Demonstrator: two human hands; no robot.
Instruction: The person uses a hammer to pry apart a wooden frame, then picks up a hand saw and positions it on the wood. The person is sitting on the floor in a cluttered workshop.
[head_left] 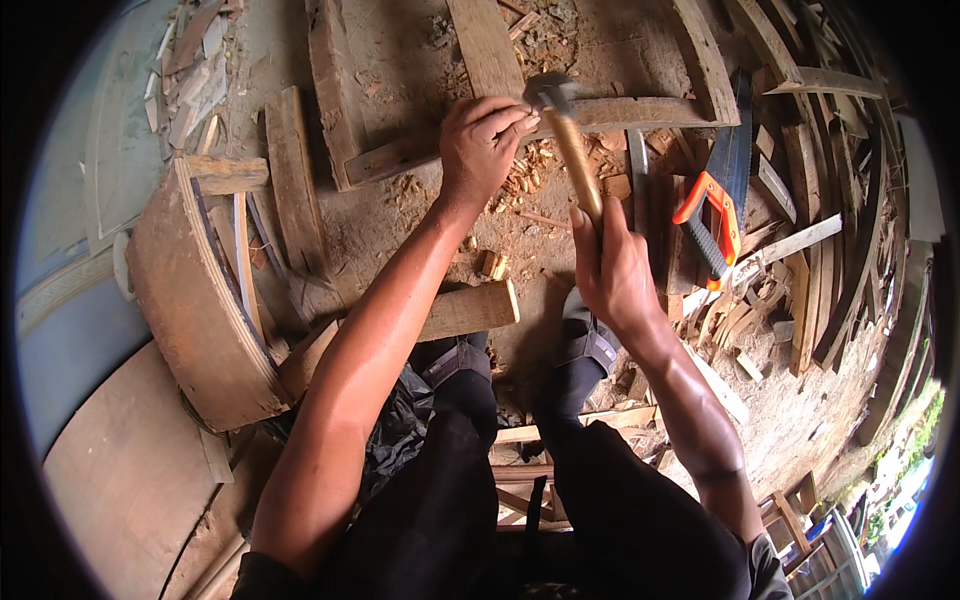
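My right hand (pixel 618 268) grips a hammer (pixel 575 165) by the lower part of its wooden handle. The dark metal head is up beside the fingertips of my left hand (pixel 482 148). Those fingers are pinched together at the joint of a wooden frame; whatever they hold is too small to make out. Under them runs a crosspiece (pixel 640 113), and an upright plank (pixel 486 50) meets it from the far side. Wood shavings (pixel 535 170) lie on the ground just below the joint.
A handsaw (pixel 722 215) with an orange and black handle leans on wood at the right. Stacked timber and offcuts (pixel 800 230) crowd that side. A curved wooden piece (pixel 205 290) stands at left. A short plank (pixel 470 310) lies by my feet, near a black plastic bag (pixel 400 425).
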